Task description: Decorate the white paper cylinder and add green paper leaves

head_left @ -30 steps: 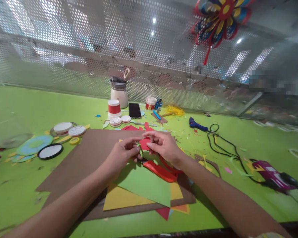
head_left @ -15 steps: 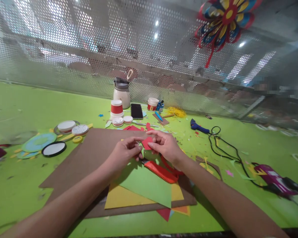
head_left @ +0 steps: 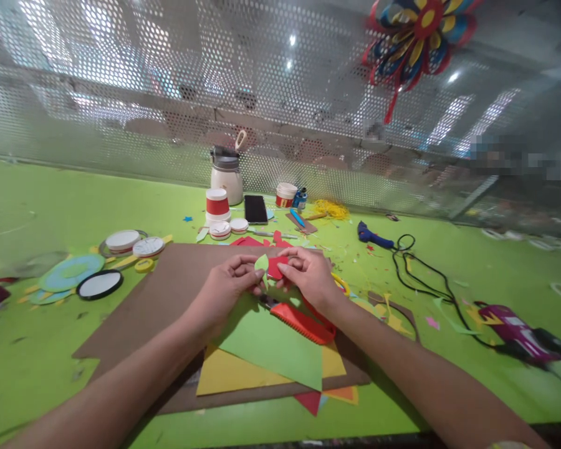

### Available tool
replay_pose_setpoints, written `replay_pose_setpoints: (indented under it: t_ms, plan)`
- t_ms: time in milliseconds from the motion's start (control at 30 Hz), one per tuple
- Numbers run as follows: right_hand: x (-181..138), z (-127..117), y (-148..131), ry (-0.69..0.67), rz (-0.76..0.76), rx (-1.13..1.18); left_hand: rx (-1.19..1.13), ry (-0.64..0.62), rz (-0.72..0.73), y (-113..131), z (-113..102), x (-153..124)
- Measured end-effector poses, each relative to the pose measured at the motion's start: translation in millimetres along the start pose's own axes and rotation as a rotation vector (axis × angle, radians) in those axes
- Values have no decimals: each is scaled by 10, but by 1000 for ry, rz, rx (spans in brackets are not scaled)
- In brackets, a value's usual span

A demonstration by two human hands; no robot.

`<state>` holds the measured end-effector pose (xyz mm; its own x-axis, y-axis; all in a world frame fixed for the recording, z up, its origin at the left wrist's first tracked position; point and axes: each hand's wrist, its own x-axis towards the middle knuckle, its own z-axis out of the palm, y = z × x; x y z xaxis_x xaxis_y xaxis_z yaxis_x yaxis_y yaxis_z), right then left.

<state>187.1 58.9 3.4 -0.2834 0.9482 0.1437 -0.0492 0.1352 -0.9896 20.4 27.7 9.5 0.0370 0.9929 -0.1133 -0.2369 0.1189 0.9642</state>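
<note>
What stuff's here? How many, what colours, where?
sheets: several, mainly green and yellow, centre
board: at least one, brown, under sheets
scissors: one, red-handled, centre
leaf shape: one, green, centre
red piece: one, red, centre
jug: one, white, back
phone: one, black, back
strands: one tangle, yellow, back
glue gun: one, blue, right
device: one, purple, right
flower ornament: one, multicoloured, above
table: one, green, underneath
left hand: one, bare, holding leaf shape
right hand: one, bare, holding red piece

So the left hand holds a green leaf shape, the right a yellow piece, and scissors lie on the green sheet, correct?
Not quite: the head view shows a red piece in the right hand, not yellow. The left hand does hold a green leaf shape, and scissors lie on the green sheet.
</note>
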Motion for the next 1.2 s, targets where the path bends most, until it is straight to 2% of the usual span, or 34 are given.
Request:
replay_pose_setpoints:
  t_ms: [133,267,467,667,867,1067,1200]
  plan:
    - [-7,33,-2,83,60,104,-84,45,-15,-13,-11,21]
    - [-25,62,1,89,106,191,-82,70,-8,3,-5,18]
    - [-19,59,23,130,55,190,-84,87,-74,50,22,-19]
    - [-15,52,5,137,78,265,-130,77,-49,86,31,-23]
    - [-49,69,15,60,112,304,-150,-23,-105,60,35,-29]
    - [-31,27,77,6,122,138,-109,-90,-98,33,59,-25]
    - [2,-4,73,28,106,55,-102,-141,-99,47,56,-44]
